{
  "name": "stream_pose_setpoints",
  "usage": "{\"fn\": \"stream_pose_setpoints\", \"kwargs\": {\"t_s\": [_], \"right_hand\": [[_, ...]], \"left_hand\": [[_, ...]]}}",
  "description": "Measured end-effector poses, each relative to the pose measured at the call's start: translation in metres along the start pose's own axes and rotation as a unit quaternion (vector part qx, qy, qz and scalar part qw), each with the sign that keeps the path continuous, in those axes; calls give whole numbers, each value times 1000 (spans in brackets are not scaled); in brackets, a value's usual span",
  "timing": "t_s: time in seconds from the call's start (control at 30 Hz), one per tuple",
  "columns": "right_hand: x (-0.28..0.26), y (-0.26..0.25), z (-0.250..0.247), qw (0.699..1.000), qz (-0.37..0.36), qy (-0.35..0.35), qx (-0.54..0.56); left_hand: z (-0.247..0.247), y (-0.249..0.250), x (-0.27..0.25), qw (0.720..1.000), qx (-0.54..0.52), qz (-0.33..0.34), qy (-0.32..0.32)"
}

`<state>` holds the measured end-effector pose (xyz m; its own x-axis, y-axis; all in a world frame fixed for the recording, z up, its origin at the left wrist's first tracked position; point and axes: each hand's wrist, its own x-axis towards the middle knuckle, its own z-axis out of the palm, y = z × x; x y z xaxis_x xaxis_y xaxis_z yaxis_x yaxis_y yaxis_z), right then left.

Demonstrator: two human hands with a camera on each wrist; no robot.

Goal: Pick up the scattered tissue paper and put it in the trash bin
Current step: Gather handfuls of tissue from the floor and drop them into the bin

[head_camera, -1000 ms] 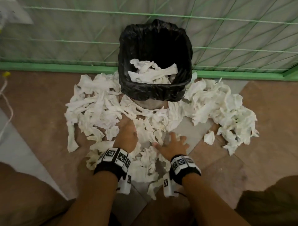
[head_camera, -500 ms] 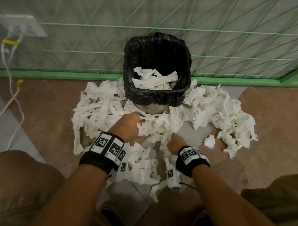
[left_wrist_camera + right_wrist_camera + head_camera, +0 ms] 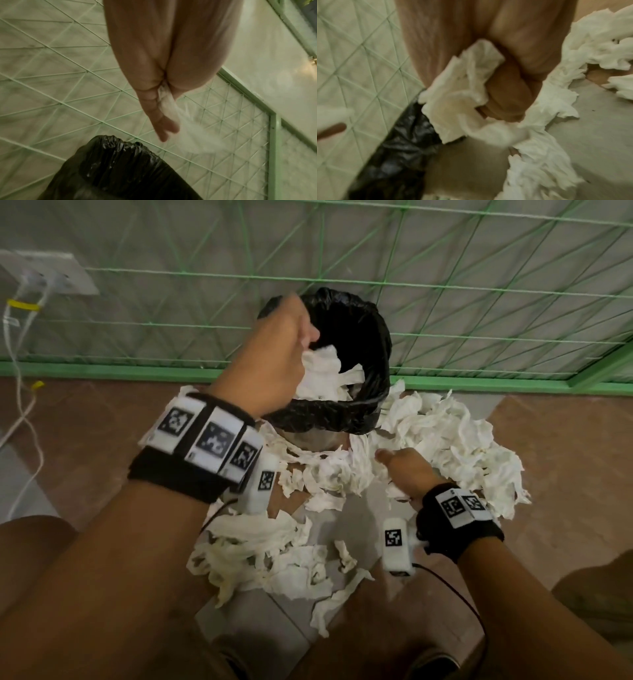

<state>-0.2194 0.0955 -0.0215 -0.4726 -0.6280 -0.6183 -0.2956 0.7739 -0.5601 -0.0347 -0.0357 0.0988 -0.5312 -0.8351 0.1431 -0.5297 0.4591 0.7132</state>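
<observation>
The left hand point(image 3: 274, 361) hung over the bin point(image 3: 356, 412), its fingers point(image 3: 159, 121) nearly straight and pointing down, with a blurred wisp of tissue point(image 3: 173, 108) trailing between them; it looked to be slipping free, not gripped. The right hand point(image 3: 505, 92) was low on the floor in front of the bin, fingers curled tight round a wad point(image 3: 464, 94) of tissue that bulged out past the knuckles.

More tissue already lay in the bin point(image 3: 329, 374). The rest was strewn on the floor round it: a thick drift on the right point(image 3: 455, 446), a band across the front point(image 3: 329, 474) and a loose patch nearer the knees point(image 3: 267, 556).

The stuff looked very light, soft and limp, torn into strips that tangle. It would likely crush to nothing in a fist and tear if tugged by one end, so a raking grab into the thick of a clump should serve better than pinching single shreds. Loose ends could well drop off on the way over the rim.
</observation>
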Motion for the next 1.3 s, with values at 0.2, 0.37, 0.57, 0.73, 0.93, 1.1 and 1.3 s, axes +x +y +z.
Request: {"fn": "stream_pose_setpoints", "kwargs": {"t_s": [0.2,0.37,0.57,0.73,0.93,1.1,1.3], "right_hand": [[-42,-57,-54,992,-105,66,2],[-62,-135,-90,933,-286,216,11],[-14,-180,-52,841,-433,324,8],[30,-154,-10,899,-348,135,-228],[63,-73,-61,898,-250,361,19],[112,78,-77,963,128,225,-75],[125,133,-83,957,85,239,-140]], "left_hand": [[25,-16,47,997,55,-24,44],[56,-47,43,969,199,-70,-127],[43,-64,2,967,-4,-109,231],[80,-119,-66,945,36,-280,167],[154,-166,-146,864,179,-394,-257],[185,-172,-188,879,205,-335,-272],[188,-174,-186,911,177,-296,-228]]}}
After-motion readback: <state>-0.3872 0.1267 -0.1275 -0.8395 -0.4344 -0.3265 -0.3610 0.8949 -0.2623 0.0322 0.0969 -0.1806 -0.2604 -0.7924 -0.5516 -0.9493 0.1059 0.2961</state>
